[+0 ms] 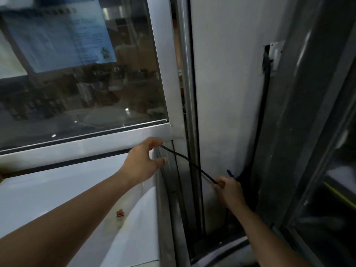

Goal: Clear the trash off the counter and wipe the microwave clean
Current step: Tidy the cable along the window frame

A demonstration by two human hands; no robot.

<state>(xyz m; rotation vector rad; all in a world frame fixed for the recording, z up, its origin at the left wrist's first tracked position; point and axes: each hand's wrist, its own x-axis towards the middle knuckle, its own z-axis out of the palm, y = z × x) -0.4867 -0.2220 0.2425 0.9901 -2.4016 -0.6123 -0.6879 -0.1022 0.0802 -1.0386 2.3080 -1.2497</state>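
Beside one glass window (pixel 81 74), two hands pinch one black cable (pixel 189 164).

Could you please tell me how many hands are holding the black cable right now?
2. The left hand pinches the black cable at its upper end by the window frame; the right hand grips its lower end near the wall.

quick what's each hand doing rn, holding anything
Left hand: pinches one end of the black cord between thumb and fingers.
Right hand: grips the same cord lower down, fingers curled round it.
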